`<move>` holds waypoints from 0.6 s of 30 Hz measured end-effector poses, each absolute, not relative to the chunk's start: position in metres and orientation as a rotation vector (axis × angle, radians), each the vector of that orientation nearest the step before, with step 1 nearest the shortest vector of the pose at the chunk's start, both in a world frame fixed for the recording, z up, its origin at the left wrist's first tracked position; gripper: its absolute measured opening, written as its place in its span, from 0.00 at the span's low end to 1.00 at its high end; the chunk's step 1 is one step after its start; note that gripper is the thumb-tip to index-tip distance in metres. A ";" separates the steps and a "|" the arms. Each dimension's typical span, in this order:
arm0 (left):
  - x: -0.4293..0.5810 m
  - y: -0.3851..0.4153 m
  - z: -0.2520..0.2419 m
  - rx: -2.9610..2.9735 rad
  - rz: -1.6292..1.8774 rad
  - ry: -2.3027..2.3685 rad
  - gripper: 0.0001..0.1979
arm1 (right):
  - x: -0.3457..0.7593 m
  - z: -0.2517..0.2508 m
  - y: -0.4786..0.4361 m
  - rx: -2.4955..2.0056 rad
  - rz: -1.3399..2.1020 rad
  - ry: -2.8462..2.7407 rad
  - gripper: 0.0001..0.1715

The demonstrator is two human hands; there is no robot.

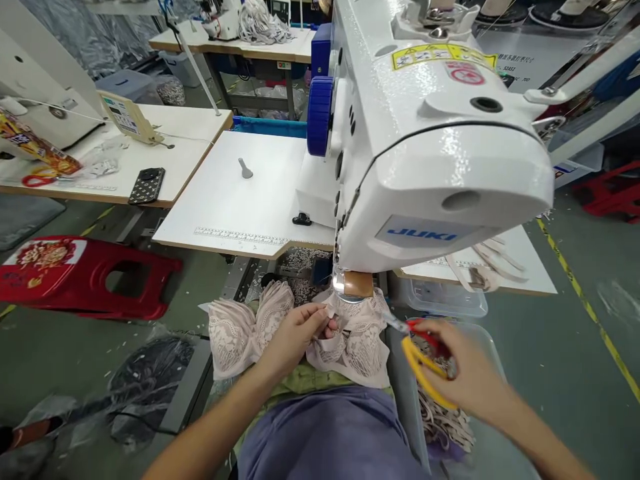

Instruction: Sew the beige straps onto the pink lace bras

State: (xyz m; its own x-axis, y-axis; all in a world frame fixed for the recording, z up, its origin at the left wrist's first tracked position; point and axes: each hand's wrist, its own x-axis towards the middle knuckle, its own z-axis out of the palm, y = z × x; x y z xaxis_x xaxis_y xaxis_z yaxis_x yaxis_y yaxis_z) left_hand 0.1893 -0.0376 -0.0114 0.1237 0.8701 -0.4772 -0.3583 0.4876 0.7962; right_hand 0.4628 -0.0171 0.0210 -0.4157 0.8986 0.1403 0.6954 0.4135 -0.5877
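Observation:
Two pale pink lace bras lie over my lap, a left stack [230,337] and a right piece [367,347] below the sewing machine's head [450,180]. My left hand [307,325] pinches a small light strip at the upper edge of the right bra. In my right hand [463,363] are scissors [425,367] with red and yellow handles, somewhat blurred. Their blades point left toward the bra, close to its right cup. The brown-and-metal needle guard [355,285] sits just above the lace.
A grey plastic bin [410,407] with strap pieces stands right of my lap. Strips of strap [493,260] lie on the table at right. A red stool [85,277] stands at left, near a table with a phone [147,185].

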 end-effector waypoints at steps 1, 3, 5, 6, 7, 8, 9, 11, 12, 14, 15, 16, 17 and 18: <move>0.190 -0.038 -0.009 0.593 0.968 1.105 0.20 | 0.452 0.021 -0.023 -1.289 0.613 -2.284 0.14; 0.193 -0.039 -0.004 0.663 0.951 1.125 0.18 | 0.431 0.017 -0.030 -1.199 0.557 -2.342 0.15; 0.194 -0.040 0.000 0.742 0.932 1.160 0.17 | 0.415 0.008 -0.032 -1.183 0.505 -2.341 0.16; 0.194 -0.041 0.002 0.779 0.921 1.181 0.16 | 0.410 0.003 -0.032 -1.173 0.489 -2.341 0.16; 0.195 -0.041 0.002 0.819 0.911 1.202 0.16 | 0.407 -0.002 -0.031 -1.157 0.480 -2.345 0.16; 0.194 -0.042 0.002 0.862 0.903 1.223 0.15 | 0.405 -0.008 -0.030 -1.143 0.476 -2.349 0.17; 0.194 -0.042 0.001 0.904 0.893 1.248 0.14 | 0.405 -0.013 -0.028 -1.134 0.483 -2.352 0.17; 0.193 -0.041 -0.003 0.953 0.876 1.295 0.12 | 0.407 -0.021 -0.027 -1.137 0.557 -2.357 0.18; 0.193 -0.041 -0.005 0.958 0.877 1.306 0.11 | 0.409 -0.024 -0.027 -1.146 0.623 -2.355 0.17; 0.192 -0.040 -0.008 0.941 0.888 1.303 0.10 | 0.415 -0.028 -0.028 -1.201 0.775 -2.321 0.16; 0.192 -0.039 -0.009 0.935 0.897 1.289 0.11 | 0.418 -0.028 -0.029 -1.241 0.839 -2.283 0.16; 0.191 -0.038 -0.008 0.938 0.907 1.273 0.12 | 0.421 -0.028 -0.031 -1.281 0.885 -2.228 0.15; 0.190 -0.038 -0.008 0.949 0.917 1.263 0.14 | 0.423 -0.027 -0.033 -1.306 0.908 -2.165 0.14; 0.190 -0.038 -0.007 0.965 0.926 1.261 0.15 | 0.425 -0.026 -0.036 -1.313 0.915 -2.105 0.14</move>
State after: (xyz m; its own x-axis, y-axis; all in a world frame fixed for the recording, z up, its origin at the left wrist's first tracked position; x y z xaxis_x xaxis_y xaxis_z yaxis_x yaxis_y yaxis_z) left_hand 0.1896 -0.0376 -0.0072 0.0841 0.9413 -0.3268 -0.0305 0.3302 0.9434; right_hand 0.4247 -0.0356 -0.0258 -0.4157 0.9077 0.0567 0.5778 0.3117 -0.7543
